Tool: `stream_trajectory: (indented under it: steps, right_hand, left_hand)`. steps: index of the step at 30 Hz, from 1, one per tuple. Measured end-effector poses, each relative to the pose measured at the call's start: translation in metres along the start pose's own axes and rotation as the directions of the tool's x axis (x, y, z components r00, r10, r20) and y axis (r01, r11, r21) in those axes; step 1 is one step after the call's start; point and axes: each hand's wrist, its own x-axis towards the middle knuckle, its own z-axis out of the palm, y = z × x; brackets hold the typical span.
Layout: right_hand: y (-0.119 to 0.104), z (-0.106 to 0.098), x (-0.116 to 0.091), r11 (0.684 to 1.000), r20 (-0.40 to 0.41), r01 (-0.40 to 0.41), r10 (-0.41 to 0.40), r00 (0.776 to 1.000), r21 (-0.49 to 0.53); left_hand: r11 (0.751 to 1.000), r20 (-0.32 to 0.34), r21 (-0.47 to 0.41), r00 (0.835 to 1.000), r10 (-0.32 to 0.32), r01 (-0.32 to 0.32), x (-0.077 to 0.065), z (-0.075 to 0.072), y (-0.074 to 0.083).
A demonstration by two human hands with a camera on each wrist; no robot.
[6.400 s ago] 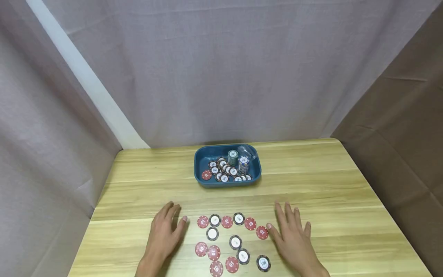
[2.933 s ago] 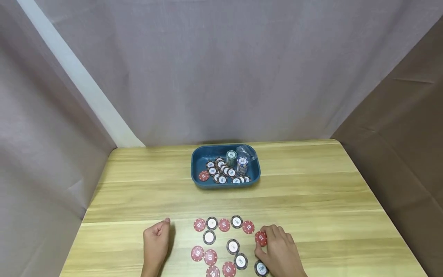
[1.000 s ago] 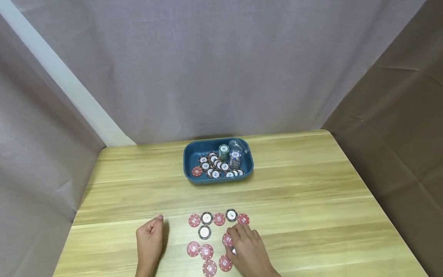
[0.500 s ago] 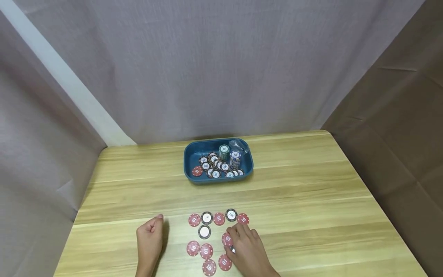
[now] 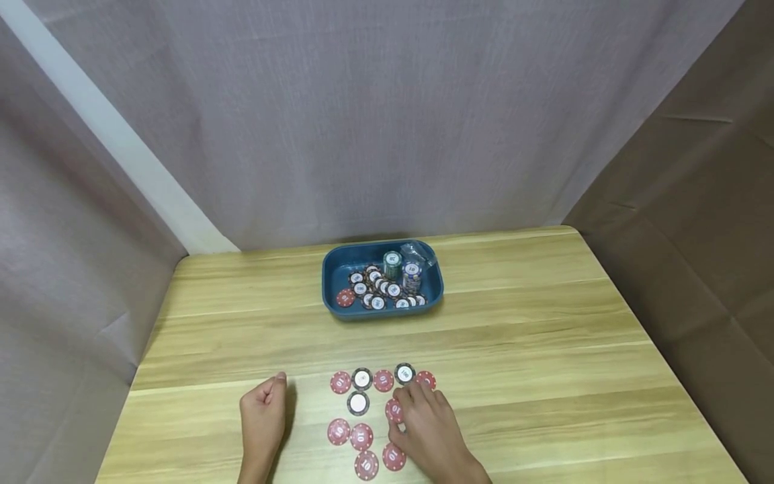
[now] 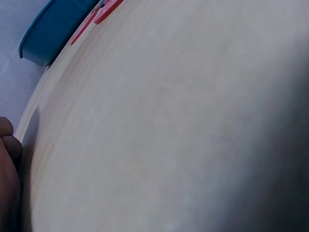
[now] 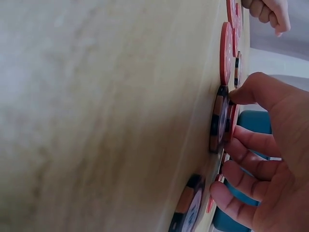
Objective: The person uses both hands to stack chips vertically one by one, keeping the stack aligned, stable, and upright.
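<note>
My right hand (image 5: 429, 429) pinches a red poker chip (image 5: 394, 410) marked 10 between thumb and fingertips, low over the table among the other chips. In the right wrist view a black chip (image 7: 220, 118) lies right in front of that red chip, and another black chip (image 7: 189, 205) lies nearer; the hand mostly covers both in the head view. Curled into a fist with nothing showing in it, my left hand (image 5: 264, 410) rests on the table left of the chips. Closest to it are a red chip (image 5: 340, 382) and a paler red one (image 5: 338, 431).
At the back stands a blue tray (image 5: 331, 308) with loose black chips, one red chip, a green stack (image 5: 392, 266), a blue-and-white stack (image 5: 412, 277) and a clear wrapper. Other red and black chips lie in a loose group on the wooden table (image 5: 544, 376). Curtains hang behind.
Both hands lay spread at first; the left has curled into a fist. The right has taken the rightmost red chip and carried it left, then slid it slightly toward the tray.
</note>
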Motion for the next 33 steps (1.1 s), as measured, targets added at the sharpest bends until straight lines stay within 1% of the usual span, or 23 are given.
stream_trajectory:
  steps: [3,12,15,19,26,29,33]
  right_hand:
    - [-0.001,0.002,0.000,1.000,0.003,-0.011,0.011,1.000,0.000]
    - [-0.002,-0.003,0.003,0.999,0.068,-0.049,0.047,0.997,0.018]
    - [-0.001,-0.007,0.002,0.997,0.103,-0.070,0.065,0.993,0.042]
    - [0.000,-0.014,-0.002,0.989,0.145,-0.104,0.089,0.985,0.101]
    - [0.010,-0.027,-0.009,0.977,0.141,-0.152,0.132,0.981,0.148]
    - [0.016,-0.028,-0.011,0.972,0.142,-0.177,0.155,0.978,0.155]
    - [0.029,-0.023,-0.011,0.969,0.131,-0.197,0.179,0.975,0.148]
  left_hand:
    - [1.000,-0.002,-0.006,1.000,0.001,-0.001,0.000,0.000,-0.001]
    - [1.000,-0.008,-0.005,1.000,0.009,-0.009,0.001,0.000,0.000]
    - [1.000,-0.006,-0.001,1.000,0.007,-0.007,0.000,-0.001,0.000]
    - [1.000,-0.006,0.003,1.000,0.004,-0.004,0.000,-0.001,0.001]
    - [1.000,-0.007,-0.001,1.000,0.006,-0.006,0.000,-0.001,0.004]
    - [1.000,-0.006,-0.002,1.000,0.003,-0.003,0.001,-0.001,-0.002]
    - [1.000,-0.002,0.007,1.000,-0.012,0.012,0.004,0.000,-0.020]
